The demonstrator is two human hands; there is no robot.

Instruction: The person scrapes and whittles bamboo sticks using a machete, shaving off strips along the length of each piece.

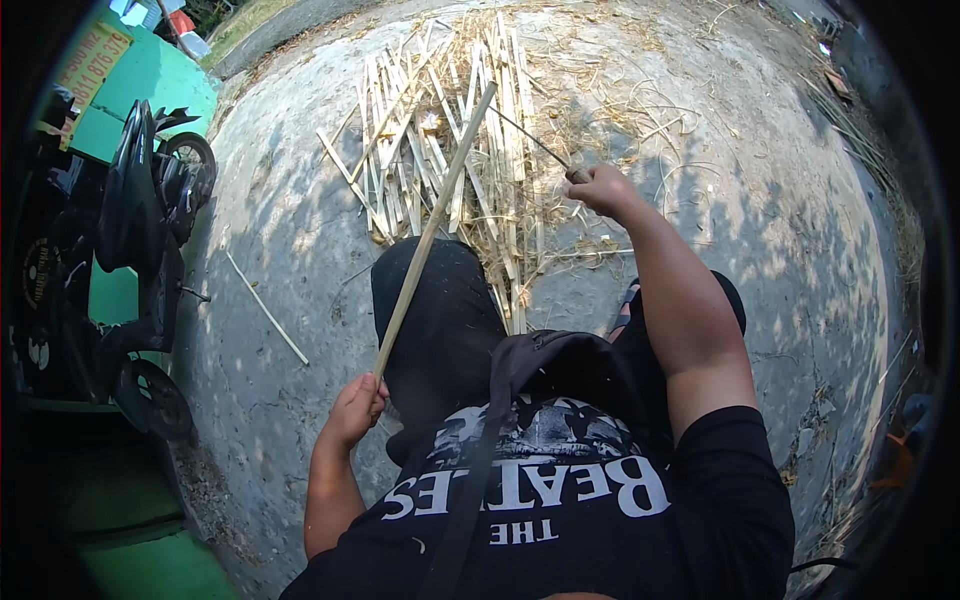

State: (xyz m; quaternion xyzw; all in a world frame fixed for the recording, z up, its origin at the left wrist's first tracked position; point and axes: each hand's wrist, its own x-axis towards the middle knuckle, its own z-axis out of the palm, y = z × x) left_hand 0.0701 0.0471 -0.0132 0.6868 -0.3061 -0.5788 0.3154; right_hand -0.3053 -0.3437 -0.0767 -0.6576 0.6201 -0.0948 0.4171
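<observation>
My left hand (pixel 357 411) is closed around the near end of a long pale bamboo strip (pixel 432 232). The strip slants up and away across my left knee, its far end raised over a pile. In my right hand (pixel 603 192) is the handle of a knife (pixel 533 140), out to the right at arm's length. Its thin dark blade points toward the strip's far end; whether the two touch I cannot tell. Under and beyond them, a pile of split bamboo strips (pixel 515 110) covers the ground, lying mostly lengthwise away from me.
Curly bamboo shavings (pixel 640 115) are scattered right of the pile. One loose strip (pixel 265 308) rests on the concrete ground (pixel 270 420) at the left. A dark motorbike (pixel 140 240) stands by a green wall (pixel 165 75) farther left. Long thin sticks (pixel 850 130) line the right edge.
</observation>
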